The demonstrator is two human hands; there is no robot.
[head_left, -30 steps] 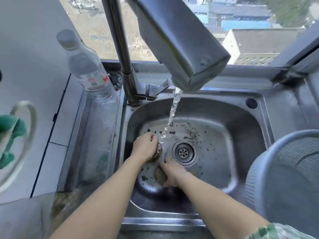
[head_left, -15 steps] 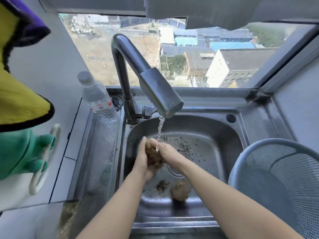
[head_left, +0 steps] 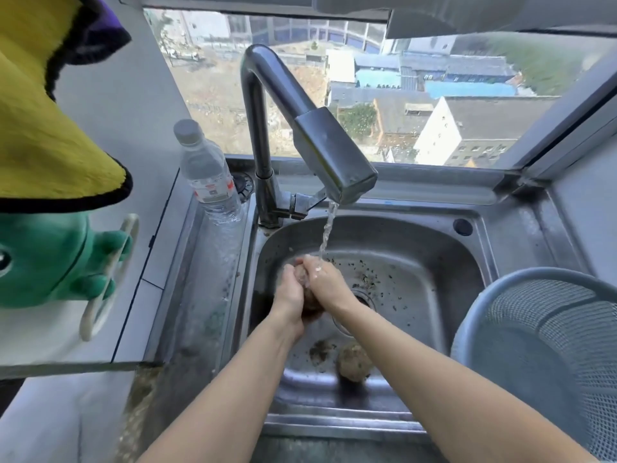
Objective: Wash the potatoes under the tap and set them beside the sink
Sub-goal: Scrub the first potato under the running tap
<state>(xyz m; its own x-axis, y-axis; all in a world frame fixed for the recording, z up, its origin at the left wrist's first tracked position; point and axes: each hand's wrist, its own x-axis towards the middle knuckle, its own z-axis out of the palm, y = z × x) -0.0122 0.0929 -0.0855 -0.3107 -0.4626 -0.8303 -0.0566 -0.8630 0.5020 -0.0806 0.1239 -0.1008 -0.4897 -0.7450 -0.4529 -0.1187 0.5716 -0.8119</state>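
Home kitchen, steel sink [head_left: 434, 248] under running tap [head_left: 320, 145], colander [head_left: 500, 295] alongside, window [head_left: 400, 95] over rooftops

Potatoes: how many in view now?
2. The held potato is gripped between left hand and right hand under the tap stream; the loose potato lies on the sink floor near its front wall. Others may be hidden.

Single view, head-worn and wide-angle. It faces forward and steeply downward, set close above the sink [head_left: 417, 248], whose basin fills mid-frame. The tap [head_left: 330, 152] stands centre, with the window [head_left: 434, 95] across the top. A colander [head_left: 534, 345] is cropped at the right edge and a hanging cloth [head_left: 43, 145] at the upper left.
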